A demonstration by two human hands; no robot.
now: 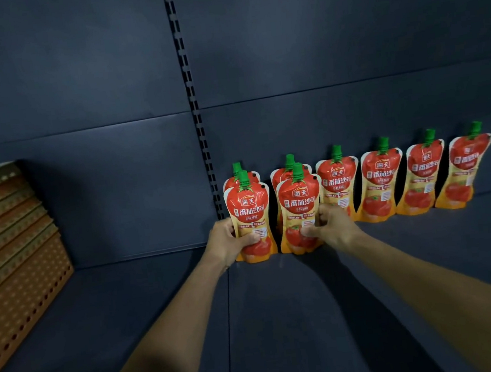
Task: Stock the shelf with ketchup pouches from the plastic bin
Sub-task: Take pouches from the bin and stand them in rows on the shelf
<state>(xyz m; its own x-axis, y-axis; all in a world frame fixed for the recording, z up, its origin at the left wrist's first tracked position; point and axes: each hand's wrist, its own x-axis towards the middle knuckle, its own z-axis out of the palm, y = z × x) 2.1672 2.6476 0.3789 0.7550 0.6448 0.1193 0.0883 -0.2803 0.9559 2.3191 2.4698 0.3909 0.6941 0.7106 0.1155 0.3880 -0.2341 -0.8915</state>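
Dim bay: dark grey shelf deck (pixel 148 311), matching back panel (pixel 76 82). Slotted upright (pixel 196 121) splits panel. Back row of ketchup pouches (pixel 382 183) stands against panel, all right of upright. Your left hand (pixel 232 241) grips front pouch (pixel 250 212) just right of upright's foot. Your right hand (pixel 330 227) grips second front pouch (pixel 299 207), next one rightward. Both pouches upright, bases on deck. Perforated orange board (pixel 12 255) sits well left of upright.
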